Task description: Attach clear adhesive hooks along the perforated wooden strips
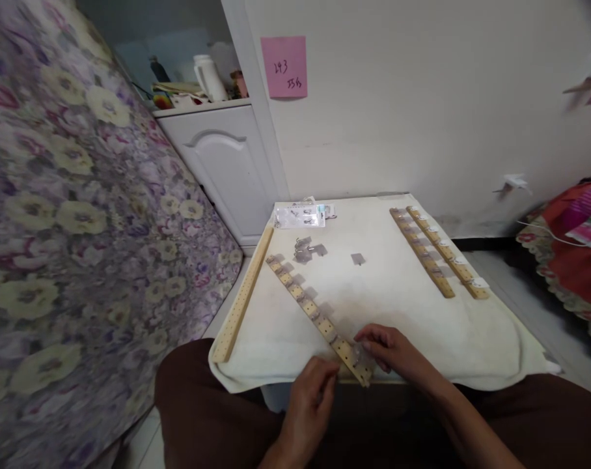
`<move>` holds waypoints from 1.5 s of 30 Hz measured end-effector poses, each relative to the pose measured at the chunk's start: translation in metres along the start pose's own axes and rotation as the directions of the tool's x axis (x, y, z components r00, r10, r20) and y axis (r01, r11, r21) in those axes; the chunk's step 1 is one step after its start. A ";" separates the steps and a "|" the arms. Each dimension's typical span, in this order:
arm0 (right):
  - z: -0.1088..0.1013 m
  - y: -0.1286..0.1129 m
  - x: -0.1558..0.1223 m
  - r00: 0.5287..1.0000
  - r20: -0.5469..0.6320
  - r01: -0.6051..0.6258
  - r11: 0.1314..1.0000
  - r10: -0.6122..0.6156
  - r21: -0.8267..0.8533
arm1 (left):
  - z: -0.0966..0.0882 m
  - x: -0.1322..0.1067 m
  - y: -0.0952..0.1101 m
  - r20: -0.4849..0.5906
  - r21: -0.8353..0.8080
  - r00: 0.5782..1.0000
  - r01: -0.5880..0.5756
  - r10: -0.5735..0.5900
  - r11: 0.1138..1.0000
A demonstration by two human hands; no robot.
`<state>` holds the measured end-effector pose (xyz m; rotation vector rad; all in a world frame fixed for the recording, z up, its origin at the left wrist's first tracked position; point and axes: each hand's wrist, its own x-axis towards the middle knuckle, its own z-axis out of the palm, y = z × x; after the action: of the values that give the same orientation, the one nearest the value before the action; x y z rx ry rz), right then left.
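With its near end right between my hands, the slim yellow-brown wooden strip drilled with holes slants across the surface, from beside the left edge down to the near edge, metal fittings and grey see-through plates all along it! Look at my right hand: fingers bent, fingertips up against the clear plate at that near end, though I can't tell if they're pinching it. Over on the other side, my left hand sits at the near edge, fingers curled in, fingertips just beside the strip; whether they grip it, I can't tell.

Outward we go! Beyond the strip, a loose cluster of grey see-through pieces with metal hooks, and nearer the middle, one lone grey square piece. Along the left edge, a long pale wooden bar dotted with holes. Up at the far left corner, clear flat packaging. And across by the right edge, a pair of fitted wooden strips, side by side and apart! All of it on the cream cloth-covered table, with a pink paper note on the wall behind.
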<state>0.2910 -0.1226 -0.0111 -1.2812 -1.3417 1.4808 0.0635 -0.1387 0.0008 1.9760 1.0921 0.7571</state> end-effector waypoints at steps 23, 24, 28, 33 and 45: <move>0.001 -0.002 -0.002 0.997 0.060 -0.047 0.999 0.046 0.018 | 0.014 0.010 -0.023 -0.008 0.375 0.940 -0.315 0.342 0.872; 0.001 -0.003 -0.003 0.997 0.059 -0.050 0.999 0.049 0.016 | 0.014 0.010 -0.022 -0.004 0.370 0.944 -0.306 0.331 0.877; 0.002 -0.005 -0.003 0.996 0.058 -0.069 0.998 0.068 0.011 | 0.013 0.012 -0.018 -0.015 0.316 0.957 -0.270 0.289 0.910; 0.002 -0.003 -0.003 0.996 0.057 -0.071 0.997 0.069 0.025 | 0.014 0.011 -0.018 -0.019 0.326 0.957 -0.269 0.291 0.906; 0.003 -0.003 -0.002 0.997 0.048 -0.068 0.998 0.068 -0.008 | 0.015 0.011 -0.021 0.020 0.375 0.965 -0.251 0.263 0.892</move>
<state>0.2879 -0.1247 -0.0080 -1.3149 -1.3466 1.5642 0.0712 -0.1258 -0.0235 2.4794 1.0654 0.7596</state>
